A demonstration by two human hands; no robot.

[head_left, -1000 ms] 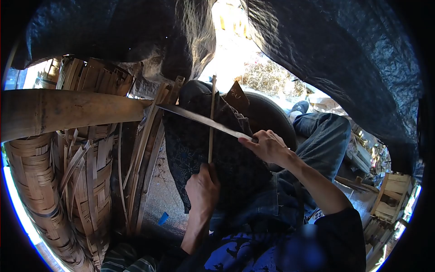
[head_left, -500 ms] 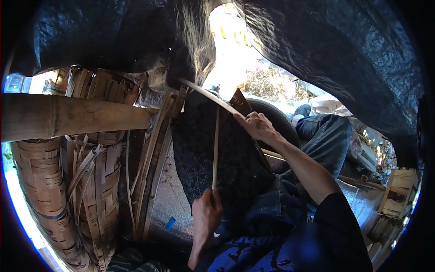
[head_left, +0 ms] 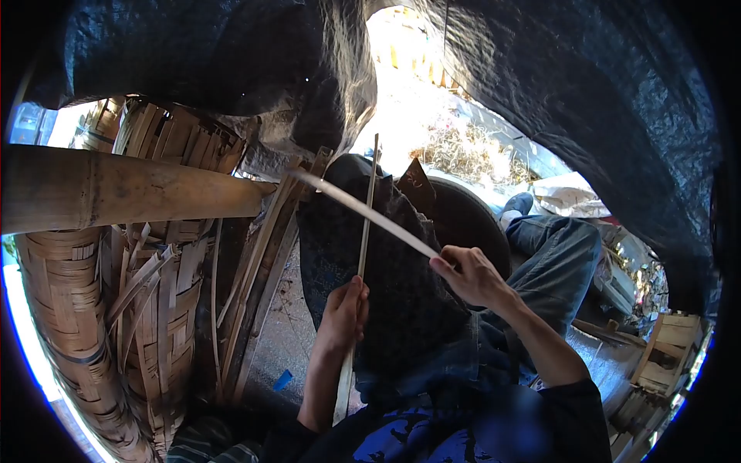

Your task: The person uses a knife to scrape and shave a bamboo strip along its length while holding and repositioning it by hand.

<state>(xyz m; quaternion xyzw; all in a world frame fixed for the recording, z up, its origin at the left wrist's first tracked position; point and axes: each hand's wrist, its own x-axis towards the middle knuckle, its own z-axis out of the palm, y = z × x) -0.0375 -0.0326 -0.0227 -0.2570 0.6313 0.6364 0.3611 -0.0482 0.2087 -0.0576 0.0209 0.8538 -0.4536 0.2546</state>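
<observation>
My left hand [head_left: 342,312] is closed round a thin bamboo strip [head_left: 369,220], which stands nearly upright and runs on below my fist. In my right hand [head_left: 472,276] is what looks like a long, narrow knife [head_left: 372,214]; its handle is hidden in my fingers. The pale blade points up and left and crosses the strip in view, above my left hand. Whether the two touch I cannot tell. Behind them a dark patterned cloth [head_left: 401,309] lies over my leg.
A thick bamboo pole [head_left: 139,189] juts in from the left. Below it stand tall woven bamboo baskets [head_left: 65,309], with split bamboo lengths [head_left: 258,293] leaning beside them. Dark plastic sheeting [head_left: 571,85] hangs overhead. A wooden crate [head_left: 668,351] stands at right, and a blue scrap [head_left: 283,380] lies on the floor.
My right hand has moved down and right with the knife. My left hand has risen a little, and more of the strip now shows above and below it.
</observation>
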